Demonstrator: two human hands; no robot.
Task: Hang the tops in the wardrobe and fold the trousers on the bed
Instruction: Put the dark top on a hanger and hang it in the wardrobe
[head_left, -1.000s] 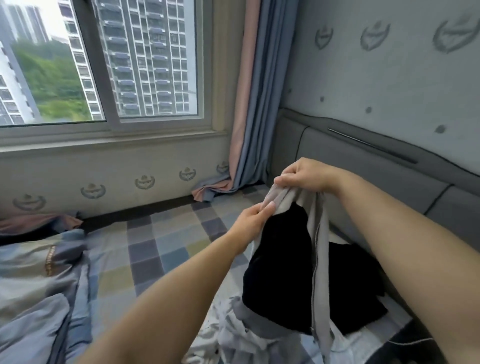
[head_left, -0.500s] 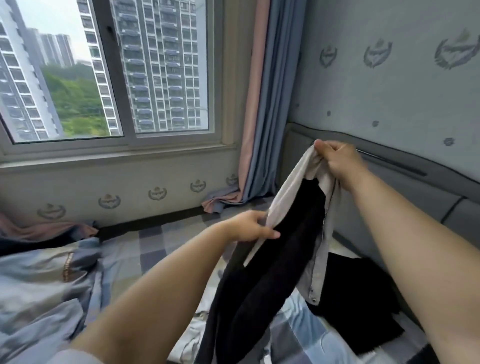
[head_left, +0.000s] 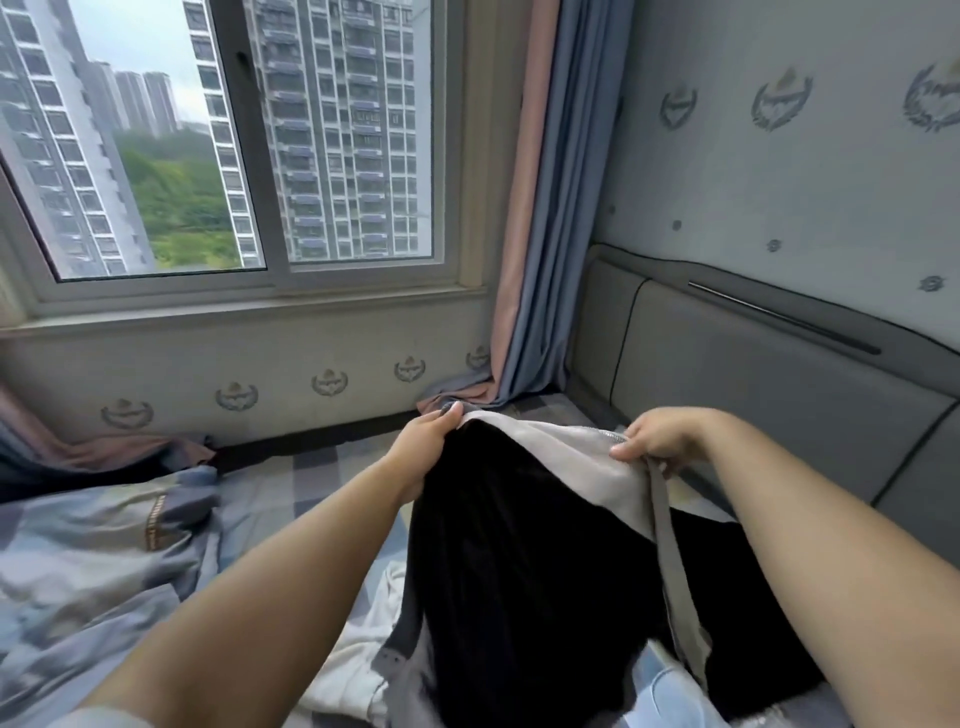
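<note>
A black garment with a grey upper edge (head_left: 519, 561) hangs spread in front of me above the checked bed (head_left: 322, 467). My left hand (head_left: 426, 441) grips its top left corner. My right hand (head_left: 654, 439) pinches the grey edge at the top right, where a zip strip hangs down. Below it on the bed lie a white garment (head_left: 358, 649), another black piece (head_left: 748, 654) and a bit of pale blue cloth (head_left: 670, 696). The wardrobe is out of view.
A crumpled blue-grey quilt (head_left: 88, 561) covers the left of the bed. The grey padded headboard (head_left: 769, 395) runs along the right. A window (head_left: 249, 156) and a pink-and-blue curtain (head_left: 524, 208) stand at the far side.
Both hands have moved apart along the garment's top edge: the left slid up to the left corner, the right came down, and the garment now hangs spread wide.
</note>
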